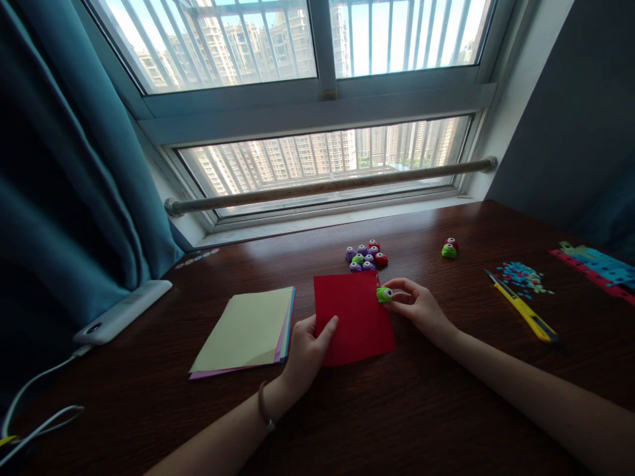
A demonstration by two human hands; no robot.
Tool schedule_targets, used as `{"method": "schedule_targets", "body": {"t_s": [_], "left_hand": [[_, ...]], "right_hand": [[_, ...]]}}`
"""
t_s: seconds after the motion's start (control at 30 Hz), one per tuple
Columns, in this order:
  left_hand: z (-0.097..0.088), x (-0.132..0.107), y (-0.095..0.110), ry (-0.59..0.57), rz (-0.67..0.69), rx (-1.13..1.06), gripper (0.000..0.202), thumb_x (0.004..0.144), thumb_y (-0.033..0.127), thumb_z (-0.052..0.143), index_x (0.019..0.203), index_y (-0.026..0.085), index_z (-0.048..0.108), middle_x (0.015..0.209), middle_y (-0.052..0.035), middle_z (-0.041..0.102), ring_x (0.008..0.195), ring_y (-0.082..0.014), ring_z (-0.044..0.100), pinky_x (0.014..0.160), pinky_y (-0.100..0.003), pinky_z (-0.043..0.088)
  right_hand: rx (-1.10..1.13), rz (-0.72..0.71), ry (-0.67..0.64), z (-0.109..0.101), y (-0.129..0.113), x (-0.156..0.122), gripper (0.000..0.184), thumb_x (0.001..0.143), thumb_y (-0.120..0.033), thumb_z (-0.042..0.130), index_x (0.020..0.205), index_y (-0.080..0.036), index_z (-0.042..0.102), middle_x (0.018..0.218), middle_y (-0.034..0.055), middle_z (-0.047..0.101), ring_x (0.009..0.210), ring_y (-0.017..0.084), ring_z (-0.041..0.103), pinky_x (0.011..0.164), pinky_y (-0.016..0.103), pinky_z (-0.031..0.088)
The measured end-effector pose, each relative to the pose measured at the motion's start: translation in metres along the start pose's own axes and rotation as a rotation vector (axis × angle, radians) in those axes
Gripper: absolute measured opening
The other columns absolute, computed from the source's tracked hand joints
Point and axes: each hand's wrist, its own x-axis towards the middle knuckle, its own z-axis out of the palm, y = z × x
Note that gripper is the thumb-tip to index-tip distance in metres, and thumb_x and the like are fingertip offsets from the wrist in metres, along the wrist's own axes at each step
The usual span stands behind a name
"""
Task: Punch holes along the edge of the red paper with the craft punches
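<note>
right hand (414, 304) has thumb and fingers pinched around a green eye-topped craft punch (383, 295), and that punch sits right on the right edge of the red paper sheet (347, 324)! left hand (307, 344) clasps the sheet's lower left, thumb on top. the score: a few small cut-outs (377, 278) show above the punch, none visible below it, so i'd call this edge only partly worked. moving out, a stack of plain sheets (243, 330), pale yellow uppermost, lies left with no cut-outs showing; far right, blue and red sheets (598, 262) already carry theirs. beyond the red one, a cluster of purple, red and green punches (367, 256), a red-and-green pair (449, 249) apart from it, then a yellow craft knife (526, 312) beside scattered paper bits (523, 276). all on a dark wood table (357, 423); a white device (124, 314) and cable (30, 375) at left, blue curtain (94, 132) over there, metal rail (337, 190) across the window (322, 109), tower blocks outside!
</note>
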Motion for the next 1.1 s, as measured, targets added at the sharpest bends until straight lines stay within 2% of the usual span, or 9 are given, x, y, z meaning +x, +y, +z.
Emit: {"method": "schedule_targets", "body": {"t_s": [0.3,0.6,0.7,0.93,1.03,1.1], "left_hand": [[-0.0002,-0.0012,0.002,-0.01,-0.008,-0.011,0.034,0.077,0.046,0.061,0.073,0.012,0.066,0.072,-0.0067,0.067,0.061,-0.0197,0.059,0.051,-0.025,0.045],[0.0012,0.0004,0.0008,-0.033,-0.015,-0.021,0.035,0.077,0.047,0.061,0.075,0.012,0.066,0.077,-0.0068,0.068,0.063,-0.0195,0.059,0.053,-0.025,0.046],[0.0013,-0.0004,0.002,-0.046,-0.012,-0.02,0.034,0.077,0.046,0.061,0.073,0.013,0.066,0.073,-0.0057,0.067,0.063,-0.0188,0.058,0.052,-0.024,0.045],[0.0024,-0.0011,0.0051,-0.057,-0.02,-0.031,0.034,0.075,0.046,0.062,0.068,0.013,0.064,0.068,-0.0045,0.065,0.058,-0.0168,0.055,0.048,-0.022,0.042],[0.0033,-0.001,0.0061,-0.061,-0.03,-0.04,0.036,0.073,0.048,0.063,0.069,0.013,0.065,0.068,-0.0056,0.066,0.058,-0.0184,0.057,0.048,-0.023,0.043],[0.0035,-0.0011,0.0067,-0.065,-0.035,-0.044,0.037,0.073,0.049,0.064,0.07,0.013,0.066,0.069,-0.0063,0.066,0.059,-0.0195,0.058,0.048,-0.024,0.044]], "right_hand": [[-0.005,0.006,0.02,-0.0002,-0.0003,0.0002,0.046,0.058,-0.039,0.08,0.093,-0.019,0.058,0.08,0.0035,0.068,0.083,0.024,0.065,0.074,0.033,0.051],[-0.016,-0.006,0.024,-0.0006,0.0012,0.0006,0.044,0.059,-0.037,0.08,0.093,-0.019,0.058,0.082,0.0034,0.069,0.083,0.023,0.065,0.075,0.032,0.051],[-0.014,-0.015,0.014,-0.0006,0.0017,0.0002,0.043,0.06,-0.036,0.079,0.094,-0.02,0.059,0.079,0.0022,0.069,0.082,0.022,0.066,0.074,0.032,0.051],[-0.019,-0.102,-0.006,-0.0012,0.007,0.0018,0.039,0.062,-0.033,0.078,0.095,-0.02,0.063,0.093,0.0041,0.068,0.09,0.022,0.063,0.084,0.034,0.051],[-0.085,-0.145,-0.003,-0.0018,0.0075,0.002,0.037,0.063,-0.034,0.077,0.095,-0.019,0.066,0.095,0.0049,0.067,0.09,0.021,0.063,0.082,0.034,0.051],[-0.114,-0.119,-0.004,-0.0024,0.0079,0.0019,0.038,0.064,-0.035,0.077,0.097,-0.019,0.066,0.093,0.0052,0.067,0.087,0.022,0.063,0.08,0.035,0.052]]}}
